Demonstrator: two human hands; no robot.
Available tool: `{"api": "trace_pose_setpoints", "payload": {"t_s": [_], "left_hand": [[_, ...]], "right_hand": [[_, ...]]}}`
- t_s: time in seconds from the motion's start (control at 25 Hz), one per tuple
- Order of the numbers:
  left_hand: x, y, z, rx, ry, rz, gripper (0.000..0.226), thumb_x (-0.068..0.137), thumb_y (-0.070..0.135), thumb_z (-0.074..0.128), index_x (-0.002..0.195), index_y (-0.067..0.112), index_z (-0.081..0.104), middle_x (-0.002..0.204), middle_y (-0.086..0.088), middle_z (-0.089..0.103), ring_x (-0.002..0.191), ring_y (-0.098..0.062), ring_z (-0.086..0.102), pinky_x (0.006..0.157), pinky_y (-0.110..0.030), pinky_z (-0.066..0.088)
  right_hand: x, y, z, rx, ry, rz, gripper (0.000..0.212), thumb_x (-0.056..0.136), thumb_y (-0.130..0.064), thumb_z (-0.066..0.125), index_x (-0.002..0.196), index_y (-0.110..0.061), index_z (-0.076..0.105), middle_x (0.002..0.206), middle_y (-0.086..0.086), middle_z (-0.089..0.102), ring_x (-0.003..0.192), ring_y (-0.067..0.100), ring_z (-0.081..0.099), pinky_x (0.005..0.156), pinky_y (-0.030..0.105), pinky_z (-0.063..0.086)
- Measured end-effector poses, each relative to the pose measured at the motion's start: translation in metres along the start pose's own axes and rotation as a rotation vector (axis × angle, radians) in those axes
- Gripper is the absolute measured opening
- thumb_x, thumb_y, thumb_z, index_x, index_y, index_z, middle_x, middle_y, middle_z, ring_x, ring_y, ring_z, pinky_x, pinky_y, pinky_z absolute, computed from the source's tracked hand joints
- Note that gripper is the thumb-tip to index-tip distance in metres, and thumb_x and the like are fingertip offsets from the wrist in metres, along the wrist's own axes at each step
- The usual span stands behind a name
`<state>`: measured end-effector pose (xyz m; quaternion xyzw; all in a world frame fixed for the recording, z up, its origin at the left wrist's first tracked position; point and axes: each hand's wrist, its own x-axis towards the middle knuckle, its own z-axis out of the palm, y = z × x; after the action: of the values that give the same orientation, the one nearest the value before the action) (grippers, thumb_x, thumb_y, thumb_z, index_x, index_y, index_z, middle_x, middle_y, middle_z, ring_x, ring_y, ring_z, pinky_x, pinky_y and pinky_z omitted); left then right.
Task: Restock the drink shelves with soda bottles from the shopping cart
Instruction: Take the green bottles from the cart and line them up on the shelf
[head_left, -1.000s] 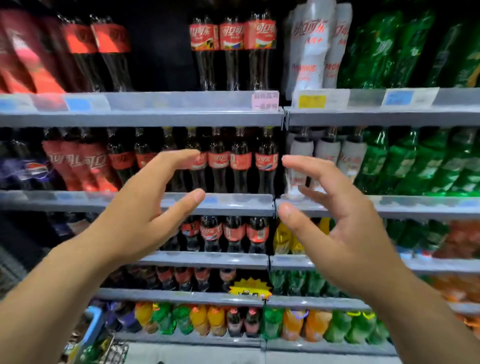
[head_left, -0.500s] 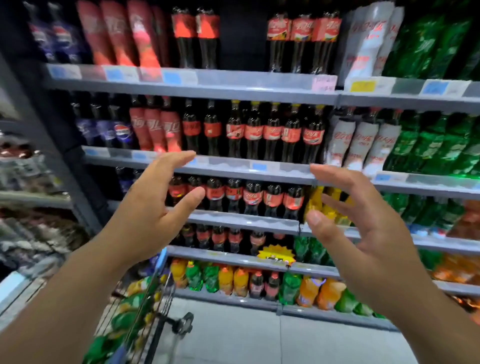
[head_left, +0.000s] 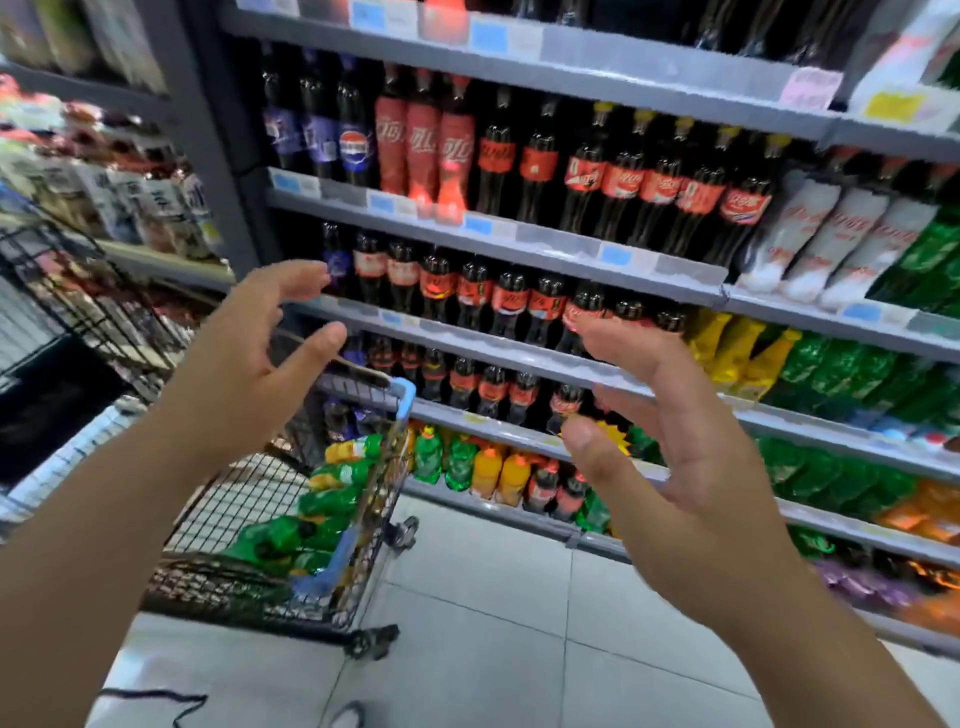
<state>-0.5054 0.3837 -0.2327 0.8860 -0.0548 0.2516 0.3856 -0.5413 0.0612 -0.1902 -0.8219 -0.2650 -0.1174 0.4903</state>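
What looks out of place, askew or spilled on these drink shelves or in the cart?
Nothing stands out. The cola bottles stand upright in rows on the shelves, and the floor shows no spill. The green and yellow bottles lie on their sides in the shopping cart, usual for a load. Blur hides fine damage.

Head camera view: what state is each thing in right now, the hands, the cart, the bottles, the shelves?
Left hand: open, fingers spread, holding nothing.
Right hand: open, fingers spread, holding nothing.
Black wire shopping cart: loaded, standing beside the shelves.
Green soda bottles in the cart: lying on their sides.
Grey drink shelves: stocked with upright bottles.
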Motion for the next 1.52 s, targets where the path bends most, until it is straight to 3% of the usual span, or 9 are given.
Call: {"api": "trace_pose_setpoints", "payload": {"t_s": [0.28,0.52,0.64,0.76,1.0,1.12,1.28,1.36,1.52], "left_hand": [[-0.016,-0.124,-0.063,0.09,-0.057,-0.026,0.051,0.096,0.053,0.052,0.141,0.029,0.046,0.137,0.01,0.055,0.13,-0.004,0.051,0.109,-0.032,0.042],[0.009,-0.278,-0.097,0.101,-0.275,-0.111,0.051,0.097,0.044,0.05,0.143,0.022,0.047,0.137,0.01,0.055,0.126,0.001,0.049,0.107,-0.016,0.035],[0.019,-0.336,-0.091,0.075,-0.432,-0.137,0.05,0.098,0.046,0.048,0.143,0.024,0.047,0.138,0.011,0.053,0.125,0.001,0.047,0.107,-0.034,0.043],[0.028,-0.374,-0.071,0.064,-0.594,-0.147,0.048,0.101,0.042,0.052,0.147,0.026,0.044,0.145,0.007,0.051,0.132,-0.007,0.045,0.106,-0.043,0.047],[0.033,-0.42,0.021,0.023,-0.835,-0.043,0.05,0.099,0.031,0.063,0.145,0.022,0.048,0.145,0.001,0.053,0.132,-0.016,0.05,0.106,-0.028,0.037],[0.018,-0.44,0.071,0.003,-1.036,0.0,0.057,0.095,0.033,0.069,0.147,0.024,0.049,0.152,-0.002,0.048,0.14,-0.021,0.043,0.112,-0.03,0.033],[-0.004,-0.464,0.122,0.053,-1.415,0.012,0.072,0.087,0.044,0.076,0.151,0.029,0.045,0.162,-0.003,0.034,0.151,-0.022,0.027,0.121,-0.039,0.026],[-0.014,-0.47,0.14,0.082,-1.492,0.057,0.078,0.083,0.049,0.079,0.15,0.027,0.046,0.157,-0.003,0.042,0.145,-0.024,0.037,0.114,-0.034,0.033],[-0.039,-0.473,0.16,0.12,-1.588,0.126,0.083,0.082,0.047,0.08,0.153,0.023,0.044,0.149,-0.006,0.05,0.135,-0.027,0.047,0.104,-0.03,0.038]], "right_hand": [[0.02,0.018,0.159,0.189,-0.027,-0.042,0.046,0.097,-0.032,0.058,0.142,-0.028,0.048,0.145,-0.01,0.052,0.141,0.016,0.047,0.108,0.025,0.045],[0.035,0.057,0.333,0.262,0.091,0.085,0.047,0.098,-0.016,0.057,0.14,-0.034,0.047,0.143,0.006,0.054,0.136,0.028,0.053,0.106,0.047,0.049],[0.041,0.072,0.389,0.267,0.161,0.171,0.051,0.094,-0.016,0.055,0.14,-0.035,0.046,0.141,0.009,0.054,0.134,0.033,0.053,0.102,0.052,0.051],[0.047,0.081,0.417,0.239,0.207,0.211,0.058,0.092,-0.016,0.055,0.144,-0.036,0.041,0.142,0.017,0.052,0.134,0.035,0.053,0.101,0.053,0.051],[0.057,0.107,0.436,0.098,0.163,0.307,0.053,0.09,-0.018,0.06,0.141,-0.026,0.045,0.14,0.017,0.05,0.13,0.034,0.055,0.1,0.044,0.053],[0.056,0.119,0.443,0.068,0.137,0.364,0.06,0.089,-0.018,0.063,0.137,-0.045,0.041,0.136,0.018,0.053,0.129,0.03,0.056,0.101,0.039,0.052],[0.053,0.136,0.45,0.014,0.111,0.524,0.05,0.084,-0.01,0.07,0.122,-0.032,0.046,0.129,0.004,0.056,0.125,0.016,0.058,0.101,0.032,0.053],[0.053,0.143,0.453,-0.031,0.058,0.594,0.041,0.082,-0.014,0.073,0.112,-0.024,0.046,0.125,-0.004,0.056,0.123,0.009,0.057,0.1,0.027,0.052],[0.054,0.155,0.457,-0.067,-0.028,0.717,0.049,0.083,-0.021,0.079,0.112,-0.037,0.044,0.125,-0.009,0.058,0.121,0.006,0.057,0.099,0.026,0.051]]}}
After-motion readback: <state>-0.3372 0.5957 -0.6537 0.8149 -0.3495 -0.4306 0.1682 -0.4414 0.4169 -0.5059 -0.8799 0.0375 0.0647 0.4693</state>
